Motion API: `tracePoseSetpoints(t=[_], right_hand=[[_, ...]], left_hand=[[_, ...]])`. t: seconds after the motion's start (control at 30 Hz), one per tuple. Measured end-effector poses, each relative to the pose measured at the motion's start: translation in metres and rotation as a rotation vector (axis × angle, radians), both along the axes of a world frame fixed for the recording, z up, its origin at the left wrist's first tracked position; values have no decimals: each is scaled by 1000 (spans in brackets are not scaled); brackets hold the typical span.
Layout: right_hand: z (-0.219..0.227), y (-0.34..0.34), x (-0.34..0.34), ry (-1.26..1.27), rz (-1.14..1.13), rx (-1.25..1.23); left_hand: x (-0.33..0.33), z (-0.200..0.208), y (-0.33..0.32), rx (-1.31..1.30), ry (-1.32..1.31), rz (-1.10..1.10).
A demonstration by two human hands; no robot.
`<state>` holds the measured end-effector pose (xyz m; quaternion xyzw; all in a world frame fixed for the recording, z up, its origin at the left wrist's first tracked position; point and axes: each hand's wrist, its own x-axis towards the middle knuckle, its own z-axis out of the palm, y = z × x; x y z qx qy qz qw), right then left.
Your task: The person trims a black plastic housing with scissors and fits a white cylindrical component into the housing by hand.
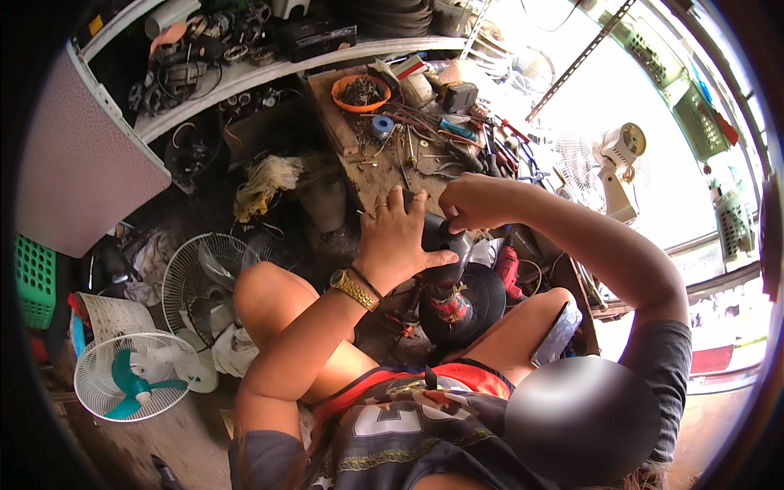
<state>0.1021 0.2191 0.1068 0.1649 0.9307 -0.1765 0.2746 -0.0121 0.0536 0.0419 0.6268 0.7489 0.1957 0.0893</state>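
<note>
A dark, rounded housing [446,243], apparently from an electric fan, stands between my knees above a round black base [486,296]. Beneath the housing shows a red, cluttered section [451,305] with loose wires. My left hand [394,242] grips the housing from the left, its thumb across the near side and its fingers stretched over the far side. At the housing's upper right, my right hand [482,202] is closed, with fingers curled and thumb pressed down. Whatever lies inside those right fingers is hidden.
A wooden workbench [347,135] ahead carries pliers, screwdrivers, a solder-like spool [381,126] and an orange bowl [361,95] of small metal parts. A red power tool [508,272] lies right of the base. Fan cages [135,377] crowd the left; a cream fan [618,167] stands right.
</note>
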Motion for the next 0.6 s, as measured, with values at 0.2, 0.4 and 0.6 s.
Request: tracePoseSetpoints(t=[0.2,0.4,0.6], right_hand=[[2,16,-30,130,-33,94],[-66,-19,-37,548,-438,74],[-72,-33,-25,563,-351,179]], left_hand=[[-1,6,1,-67,-11,-9],[-5,3,0,-37,-60,12],[2,-3,0,86,-1,28]])
